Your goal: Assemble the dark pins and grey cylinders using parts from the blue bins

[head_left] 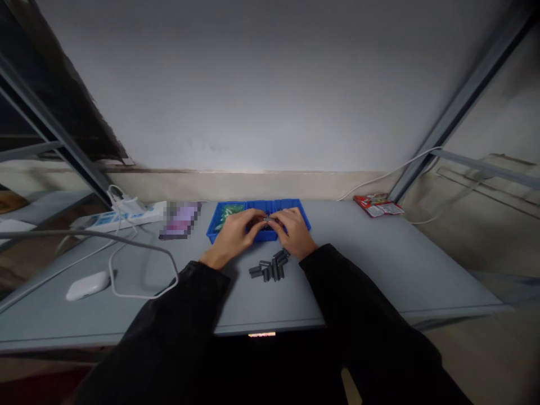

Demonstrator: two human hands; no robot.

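Observation:
My left hand (pixel 237 232) and my right hand (pixel 294 229) meet over the middle one of three joined blue bins (pixel 266 237). Pinched between the fingertips of both is a small dark grey cylinder (pixel 267 219); its details are too small to make out. The left bin (pixel 216 220) holds pale green and white pieces in what looks like clear wrapping. My hands hide most of what lies in the middle and right bins. Nearer to me on the table lies a loose group of several dark grey cylinders (pixel 275 270), some side by side, others at angles.
On the left are a power strip (pixel 126 218) with a plugged-in charger, a blurred phone (pixel 180 220), a white earbud case (pixel 88 286) and a looped white cable (pixel 143 296). A red snack packet (pixel 377 205) lies at the back right. Metal posts flank the grey table (pixel 363 264).

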